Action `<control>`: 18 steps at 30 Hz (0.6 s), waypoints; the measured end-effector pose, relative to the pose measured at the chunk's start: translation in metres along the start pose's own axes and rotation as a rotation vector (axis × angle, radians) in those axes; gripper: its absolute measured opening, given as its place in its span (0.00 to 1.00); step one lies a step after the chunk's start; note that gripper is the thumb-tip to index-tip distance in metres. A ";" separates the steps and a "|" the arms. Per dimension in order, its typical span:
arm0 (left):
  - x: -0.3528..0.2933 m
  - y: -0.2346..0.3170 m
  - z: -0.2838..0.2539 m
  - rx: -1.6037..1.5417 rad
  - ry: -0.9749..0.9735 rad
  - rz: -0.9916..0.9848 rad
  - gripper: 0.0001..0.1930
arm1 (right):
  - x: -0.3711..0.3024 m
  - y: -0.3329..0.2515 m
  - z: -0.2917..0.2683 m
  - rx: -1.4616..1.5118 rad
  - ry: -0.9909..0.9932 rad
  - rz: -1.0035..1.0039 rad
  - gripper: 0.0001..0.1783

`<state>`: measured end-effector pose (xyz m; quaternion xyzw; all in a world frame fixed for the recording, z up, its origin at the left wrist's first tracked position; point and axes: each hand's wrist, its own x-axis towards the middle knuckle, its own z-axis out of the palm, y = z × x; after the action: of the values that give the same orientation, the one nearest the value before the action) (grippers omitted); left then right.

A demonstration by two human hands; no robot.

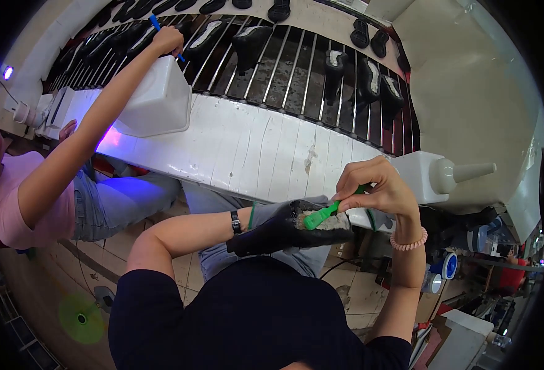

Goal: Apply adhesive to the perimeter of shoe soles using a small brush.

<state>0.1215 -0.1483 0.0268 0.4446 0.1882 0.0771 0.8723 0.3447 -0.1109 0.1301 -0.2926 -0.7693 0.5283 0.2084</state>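
Observation:
A black boot [269, 229] lies across my lap, its pale, rough underside turned up. My left hand [261, 214], in a grey glove, grips it from the far side; the boot hides most of those fingers. In my bare right hand [374, 182] is a green brush [321, 217], pinched by its handle. The brush's head rests against the underside of the boot, near the middle of the pale area.
A white ledge [247, 145] runs before me, with a roller conveyor [296, 74] carrying black boots [251, 43] beyond it. Black soles [359, 34] line the far shelf. White containers [161, 98] stand at left and right. At left, a co-worker's hand [168, 40] holds a blue tool.

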 end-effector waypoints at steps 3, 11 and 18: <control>-0.008 -0.003 -0.001 0.112 -0.134 -0.205 0.22 | 0.003 0.002 -0.002 -0.004 -0.016 -0.013 0.10; -0.002 -0.027 -0.006 -0.070 -0.078 -0.061 0.22 | 0.004 0.003 -0.007 -0.015 -0.096 -0.011 0.10; 0.004 -0.041 -0.015 -0.232 -0.025 0.082 0.22 | -0.008 0.005 -0.003 -0.027 -0.025 -0.013 0.10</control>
<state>0.1178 -0.1602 -0.0146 0.3490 0.1485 0.1285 0.9163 0.3534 -0.1125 0.1263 -0.2838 -0.7809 0.5201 0.1982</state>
